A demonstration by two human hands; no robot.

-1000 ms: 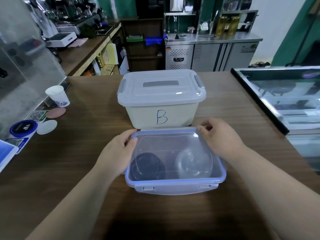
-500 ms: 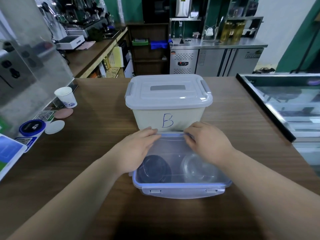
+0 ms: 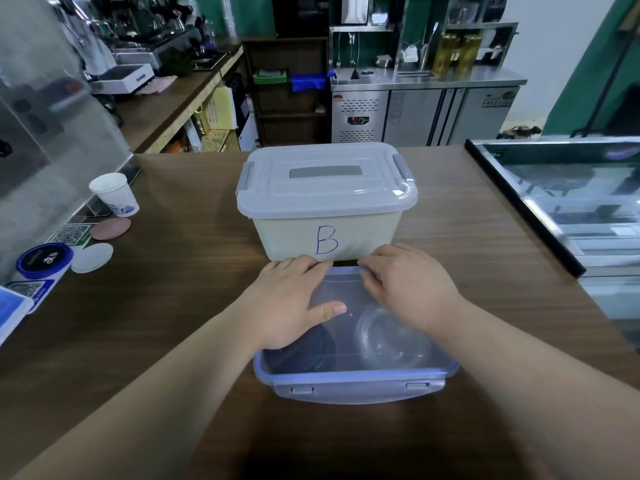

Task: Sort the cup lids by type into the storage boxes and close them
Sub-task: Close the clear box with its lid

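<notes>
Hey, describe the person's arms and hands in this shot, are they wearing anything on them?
Nothing worn shows. The left hand and right hand are bare: no gloves or rings visible. The left forearm and right forearm are bare too, with no sleeve in view and no watch or bracelet at either wrist. The left thumbnail looks short and unpainted.

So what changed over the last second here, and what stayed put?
Both hands slid inward along the clear box: the left hand from its left side, the right hand from its far right corner, to the middle of the far rim, where they now press. Nothing picked up or released. Box B stayed closed; the black lid and clear lid inside did not move.
</notes>
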